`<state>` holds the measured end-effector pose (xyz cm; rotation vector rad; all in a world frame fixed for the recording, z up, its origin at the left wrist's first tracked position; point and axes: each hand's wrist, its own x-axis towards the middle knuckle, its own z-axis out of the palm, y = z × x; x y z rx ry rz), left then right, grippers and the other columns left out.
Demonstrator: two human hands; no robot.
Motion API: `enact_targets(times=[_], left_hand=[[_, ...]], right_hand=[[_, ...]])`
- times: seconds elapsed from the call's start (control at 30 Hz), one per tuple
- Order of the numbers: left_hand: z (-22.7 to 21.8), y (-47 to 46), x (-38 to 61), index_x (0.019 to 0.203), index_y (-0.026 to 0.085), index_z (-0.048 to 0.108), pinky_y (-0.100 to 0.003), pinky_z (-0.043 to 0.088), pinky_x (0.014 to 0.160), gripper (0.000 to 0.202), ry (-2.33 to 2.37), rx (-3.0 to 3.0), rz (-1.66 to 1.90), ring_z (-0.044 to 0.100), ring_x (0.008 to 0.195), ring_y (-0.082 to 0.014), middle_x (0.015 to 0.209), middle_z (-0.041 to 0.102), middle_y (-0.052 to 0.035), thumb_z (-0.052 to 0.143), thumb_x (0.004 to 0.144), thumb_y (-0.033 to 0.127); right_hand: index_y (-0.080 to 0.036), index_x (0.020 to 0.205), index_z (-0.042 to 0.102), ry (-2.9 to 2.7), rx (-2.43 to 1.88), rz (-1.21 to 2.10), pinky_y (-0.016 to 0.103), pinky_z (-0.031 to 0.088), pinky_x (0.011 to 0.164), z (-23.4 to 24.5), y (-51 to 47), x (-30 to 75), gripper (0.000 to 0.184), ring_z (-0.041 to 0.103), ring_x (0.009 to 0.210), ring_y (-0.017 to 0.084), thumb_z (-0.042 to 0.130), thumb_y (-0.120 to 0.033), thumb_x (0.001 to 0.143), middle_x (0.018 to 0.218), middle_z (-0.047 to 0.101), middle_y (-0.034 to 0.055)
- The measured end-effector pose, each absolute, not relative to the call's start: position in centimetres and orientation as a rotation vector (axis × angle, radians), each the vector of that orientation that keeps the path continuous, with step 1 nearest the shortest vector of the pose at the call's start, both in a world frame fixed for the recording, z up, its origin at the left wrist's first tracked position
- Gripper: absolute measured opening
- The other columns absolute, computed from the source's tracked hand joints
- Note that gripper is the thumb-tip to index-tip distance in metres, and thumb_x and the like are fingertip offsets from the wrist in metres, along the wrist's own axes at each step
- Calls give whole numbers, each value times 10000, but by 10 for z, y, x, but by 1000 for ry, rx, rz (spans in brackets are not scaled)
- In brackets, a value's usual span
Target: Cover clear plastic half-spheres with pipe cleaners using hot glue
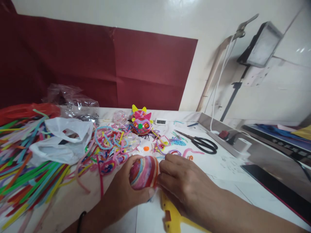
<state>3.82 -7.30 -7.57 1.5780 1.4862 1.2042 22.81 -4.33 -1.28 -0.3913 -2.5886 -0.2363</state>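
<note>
My left hand (125, 191) is wrapped round a ball covered in red, pink and multicoloured pipe cleaner (143, 172), holding it just above the white table (225, 168). My right hand (181, 181) presses its bent fingers against the ball's right side; what they pinch, if anything, is hidden. A yellow glue-gun-like tool (171, 218) lies under my right wrist. Behind the ball stands a finished colourful figure with ears (141, 122).
Loose pipe cleaners in many colours (26, 168) cover the left of the table, with a white plastic bag (63, 139) and clear wrap (73, 100). Black scissors (201, 142) lie right of centre. A power strip (230, 142), a dark phone (274, 187) and a lamp (262, 45) are further right.
</note>
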Motion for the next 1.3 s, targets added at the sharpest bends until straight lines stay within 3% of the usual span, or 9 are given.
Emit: enact_targets(times=[0.5, 0.8, 1.1, 1.3], left_hand=[[-78, -73, 37, 1132, 240, 475, -355, 541, 869, 616, 1516, 1686, 1266, 646, 1032, -264, 1104, 649, -41, 726, 570, 211], [-84, -74, 36, 1234, 224, 432, -448, 456, 1017, 698, 1617, 1800, 1408, 568, 1177, -303, 1239, 577, -95, 701, 590, 230], [-82, -76, 36, 1242, 224, 447, -469, 419, 1054, 669, 1627, 1803, 1369, 542, 1226, -325, 1273, 585, -104, 657, 607, 198], [-85, -76, 39, 1212, 227, 490, -475, 427, 1042, 678, 1627, 1749, 1463, 575, 1164, -338, 1210, 620, -88, 631, 550, 179]], right_hand=[[-146, 644, 579, -2543, -386, -207, 311, 351, 568, -18, -47, 223, 272, 443, 630, 174, 490, -63, 888, 697, 587, 53], [-131, 727, 612, -2453, -445, -61, 294, 361, 578, -19, -50, 224, 275, 472, 633, 173, 455, -129, 953, 701, 584, 53], [-140, 835, 647, -2449, -560, 73, 292, 393, 635, -13, -44, 238, 214, 530, 711, 185, 465, -121, 947, 763, 601, 68], [-128, 853, 650, -2422, -547, 132, 287, 400, 635, -14, -39, 237, 207, 537, 711, 178, 462, -100, 937, 771, 608, 70]])
